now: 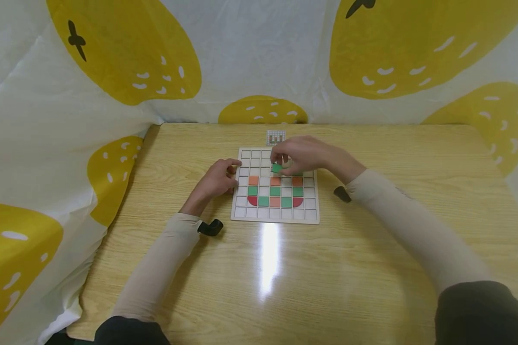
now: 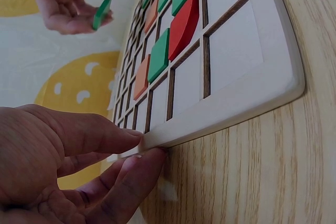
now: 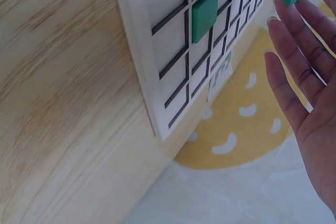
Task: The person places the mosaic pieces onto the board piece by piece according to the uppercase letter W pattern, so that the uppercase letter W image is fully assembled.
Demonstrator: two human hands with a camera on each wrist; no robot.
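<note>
A square white gridded board (image 1: 245,212) lies on the wooden table, holding several green, orange and red flat tiles. The red pieces, such as the red tile (image 2: 184,28), have one rounded corner. My right hand (image 1: 302,154) pinches a green square tile (image 1: 276,168) between thumb and fingertips, above the upper middle of the grid. In the right wrist view its other fingers (image 3: 294,59) spread out loosely. My left hand (image 1: 218,180) touches the board's left rim with thumb and finger. The right hand hides part of the board's upper right cells.
A small pattern card (image 1: 276,137) with a grid picture lies behind the board. A white cloth (image 1: 259,72) with yellow fruit shapes hangs behind the table and along its left side. Black wrist mounts (image 1: 210,227) sit at both sleeves.
</note>
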